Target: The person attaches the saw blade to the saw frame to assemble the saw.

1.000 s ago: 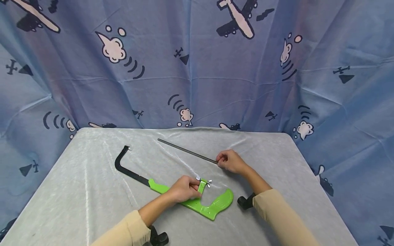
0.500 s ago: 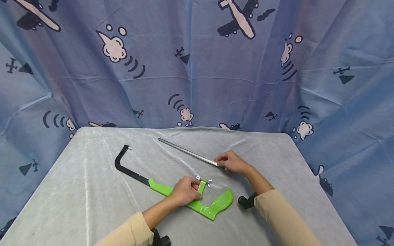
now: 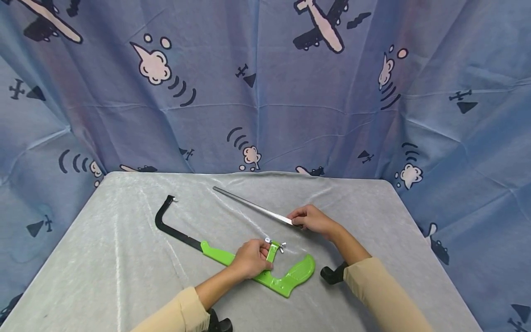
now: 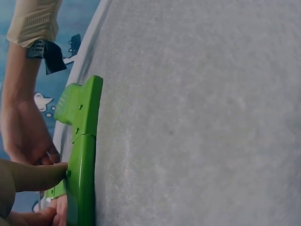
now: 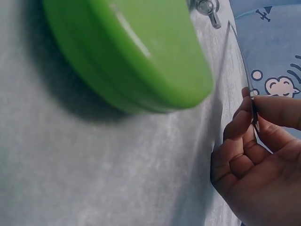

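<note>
A hacksaw frame [image 3: 215,252] lies on the table, its black bow pointing far left and its green handle [image 3: 300,269] near the middle. My left hand [image 3: 250,259] grips the green frame by the short upright that bears a wing nut [image 3: 282,247]; in the left wrist view the thumb [image 4: 42,176] presses on the green body. Beyond the frame, my right hand [image 3: 313,218] pinches the near end of a thin, straight hacksaw blade [image 3: 253,205]. In the right wrist view, thumb and fingers meet on that blade [image 5: 249,77]. The blade is apart from the frame.
A pale grey cloth covers the table [image 3: 137,276]. Behind it hangs a blue curtain [image 3: 265,92] printed with planes and clouds. Black camera mounts [image 3: 332,275] sit at both wrists.
The blade has turned slightly in my right hand, its face going from dark to shiny. Both hands have shifted only a little, and the frame has stayed nearly in place.
</note>
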Motion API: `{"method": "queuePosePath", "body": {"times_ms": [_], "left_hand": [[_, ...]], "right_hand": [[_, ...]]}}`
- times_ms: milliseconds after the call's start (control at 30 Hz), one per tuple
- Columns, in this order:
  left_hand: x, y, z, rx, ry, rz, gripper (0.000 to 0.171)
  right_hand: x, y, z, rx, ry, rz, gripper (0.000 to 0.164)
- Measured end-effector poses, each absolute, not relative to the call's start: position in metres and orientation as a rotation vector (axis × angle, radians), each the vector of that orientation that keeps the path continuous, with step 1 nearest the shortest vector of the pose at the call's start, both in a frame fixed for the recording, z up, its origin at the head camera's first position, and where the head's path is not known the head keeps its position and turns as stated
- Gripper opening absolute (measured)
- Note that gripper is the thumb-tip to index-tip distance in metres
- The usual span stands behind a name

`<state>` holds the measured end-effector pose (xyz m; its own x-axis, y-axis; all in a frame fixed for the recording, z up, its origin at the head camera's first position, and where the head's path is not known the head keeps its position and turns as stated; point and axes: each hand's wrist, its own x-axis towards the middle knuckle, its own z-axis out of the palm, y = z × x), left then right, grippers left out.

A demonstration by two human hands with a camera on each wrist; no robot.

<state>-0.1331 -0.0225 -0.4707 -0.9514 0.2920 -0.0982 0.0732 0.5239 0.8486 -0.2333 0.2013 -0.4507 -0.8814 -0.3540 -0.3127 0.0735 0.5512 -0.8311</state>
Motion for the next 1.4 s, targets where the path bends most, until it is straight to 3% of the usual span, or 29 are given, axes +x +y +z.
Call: {"method": "queuePosePath", "body": {"times_ms": [1400], "left_hand": [[-0.135, -0.028, -0.476, 0.428, 2.533, 1.353, 0.027]], "right_hand": [[-0.221, 0.147, -0.444, -0.482, 2.169, -1.429, 0.026]]}}
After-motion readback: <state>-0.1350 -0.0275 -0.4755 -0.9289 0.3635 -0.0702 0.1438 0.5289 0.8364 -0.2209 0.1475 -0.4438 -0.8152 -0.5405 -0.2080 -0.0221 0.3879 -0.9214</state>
